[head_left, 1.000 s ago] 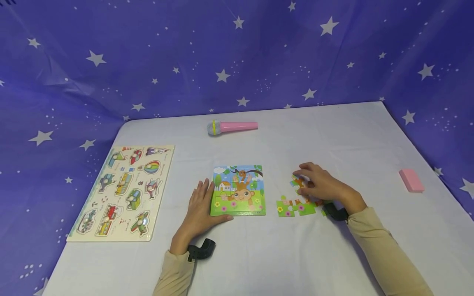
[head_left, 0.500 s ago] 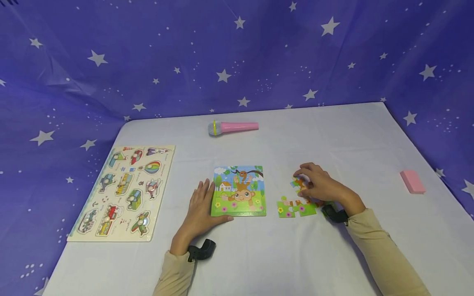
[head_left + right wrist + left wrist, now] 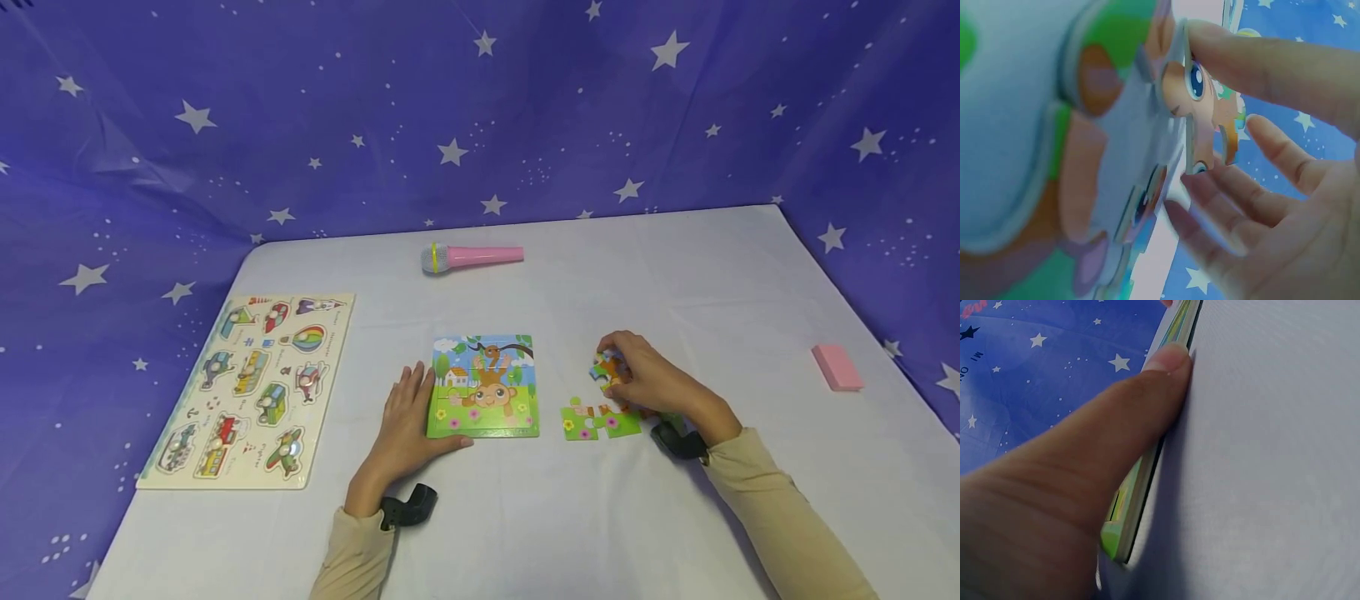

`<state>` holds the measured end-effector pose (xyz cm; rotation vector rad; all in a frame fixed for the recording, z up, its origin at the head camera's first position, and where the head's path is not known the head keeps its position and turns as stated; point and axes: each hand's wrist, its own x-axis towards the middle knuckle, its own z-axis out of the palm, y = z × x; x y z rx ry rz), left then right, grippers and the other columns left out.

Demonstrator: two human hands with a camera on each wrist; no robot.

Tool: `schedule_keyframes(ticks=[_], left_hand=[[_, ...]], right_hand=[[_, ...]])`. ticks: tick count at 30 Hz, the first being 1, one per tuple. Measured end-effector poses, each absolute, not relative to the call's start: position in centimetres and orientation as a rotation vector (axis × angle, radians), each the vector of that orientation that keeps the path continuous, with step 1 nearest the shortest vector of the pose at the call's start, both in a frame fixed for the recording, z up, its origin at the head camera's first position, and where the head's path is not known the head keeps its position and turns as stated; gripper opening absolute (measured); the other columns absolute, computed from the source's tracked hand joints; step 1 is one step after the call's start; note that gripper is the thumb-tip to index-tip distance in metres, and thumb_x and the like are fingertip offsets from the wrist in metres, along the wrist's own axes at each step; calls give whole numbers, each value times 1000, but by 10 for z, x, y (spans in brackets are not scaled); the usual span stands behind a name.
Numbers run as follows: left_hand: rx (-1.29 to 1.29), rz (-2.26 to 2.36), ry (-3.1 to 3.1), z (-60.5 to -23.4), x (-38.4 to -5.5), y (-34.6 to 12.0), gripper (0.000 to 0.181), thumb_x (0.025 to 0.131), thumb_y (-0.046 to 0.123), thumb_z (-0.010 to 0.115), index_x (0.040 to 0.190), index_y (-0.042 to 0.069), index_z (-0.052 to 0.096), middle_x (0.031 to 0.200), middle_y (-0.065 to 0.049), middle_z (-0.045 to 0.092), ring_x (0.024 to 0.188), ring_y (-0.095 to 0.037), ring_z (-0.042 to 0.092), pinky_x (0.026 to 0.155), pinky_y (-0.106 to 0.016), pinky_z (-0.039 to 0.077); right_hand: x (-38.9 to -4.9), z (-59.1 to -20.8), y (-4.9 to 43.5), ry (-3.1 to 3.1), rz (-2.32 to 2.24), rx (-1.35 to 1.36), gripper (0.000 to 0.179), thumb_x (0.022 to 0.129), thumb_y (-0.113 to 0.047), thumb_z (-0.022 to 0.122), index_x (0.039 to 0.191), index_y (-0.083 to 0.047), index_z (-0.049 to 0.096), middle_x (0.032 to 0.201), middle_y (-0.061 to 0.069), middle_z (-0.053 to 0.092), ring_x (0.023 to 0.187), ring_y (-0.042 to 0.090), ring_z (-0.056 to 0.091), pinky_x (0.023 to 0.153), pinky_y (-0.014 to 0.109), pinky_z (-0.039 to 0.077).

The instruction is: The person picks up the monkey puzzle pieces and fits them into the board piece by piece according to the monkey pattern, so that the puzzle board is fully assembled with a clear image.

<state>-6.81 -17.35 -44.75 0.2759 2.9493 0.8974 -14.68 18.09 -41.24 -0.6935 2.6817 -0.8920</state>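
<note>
A square monkey jigsaw puzzle (image 3: 491, 396) lies in its green-edged tray, in the middle of the head view. Around its near left corner rests my left hand (image 3: 405, 421), fingers straight along the left side and thumb along the front edge. In the left wrist view that thumb (image 3: 1147, 387) lies against the tray's edge. To the right, my right hand (image 3: 652, 379) pinches a jigsaw piece (image 3: 1200, 112) with a printed eye between thumb and fingers; the piece is tilted up. Below that hand lie several loose jigsaw pieces (image 3: 579, 427), partly hidden by it.
A vehicle peg puzzle board (image 3: 318, 433) lies at the left of the white table (image 3: 540, 517). At the back is a pink toy microphone (image 3: 483, 257). A pink block (image 3: 837, 368) sits near the right edge. A blue starry cloth (image 3: 405, 100) hangs behind.
My right fingertips have shifted slightly to the right and the pinched jigsaw piece has tilted up, with more of its edge showing. My left hand and the framed puzzle have stayed put.
</note>
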Motion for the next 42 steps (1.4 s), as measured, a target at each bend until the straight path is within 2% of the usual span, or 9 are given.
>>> schedule_keyframes(ticks=[3,6,12,15,22,29,33,42], left_hand=[[279,895,2952,-447,-69,-174,110,63,53,75,144,2,20,152,-17,11,141,-34,4,113,-51,7],[274,892,2949,-447,-69,-173,110,63,52,75,144,2,20,152,-16,11,141,-33,3,114,-50,6],[284,903,2958,-447,-68,-173,110,62,51,76,143,1,21,152,-18,12,141,-35,4,113,-52,7],[285,906,2958,-447,-68,-173,110,62,51,76,143,1,21,152,-18,12,141,-35,4,113,-52,7],[274,901,2944,-447,-68,-173,110,63,52,75,144,2,19,152,-17,11,141,-33,3,114,-50,6],[273,895,2947,-447,-69,-173,110,63,52,75,144,1,20,152,-17,11,141,-34,3,114,-50,6],[279,900,2950,-446,-69,-173,110,63,52,75,143,0,20,152,-18,10,141,-34,3,113,-51,6],[284,908,2957,-448,-68,-173,110,62,52,75,143,1,21,152,-19,12,141,-35,5,113,-51,7]], right_hand=[[-146,-412,179,2674,-911,-690,52,74,-6,71,118,-5,43,111,12,52,93,23,50,79,35,44],[-146,-412,179,2658,-928,-696,52,74,-4,71,117,-6,44,105,9,55,83,17,52,70,28,45],[-144,-413,180,2654,-919,-724,53,74,-3,71,122,-9,49,101,7,58,81,16,50,70,29,44],[-144,-414,181,2651,-938,-741,49,74,-3,70,120,-10,54,98,6,58,76,15,49,66,27,45],[-143,-416,182,2647,-954,-709,43,76,-7,70,116,-12,58,105,4,60,75,14,45,65,21,41],[-144,-416,181,2603,-966,-647,40,78,-7,68,117,-13,58,77,2,52,57,10,46,51,21,38],[-144,-416,182,2568,-984,-623,40,80,-6,66,119,-12,58,76,4,53,49,9,49,47,21,39],[-142,-416,182,2549,-1011,-594,38,83,-7,62,121,-12,57,78,6,55,48,11,51,42,21,38]])
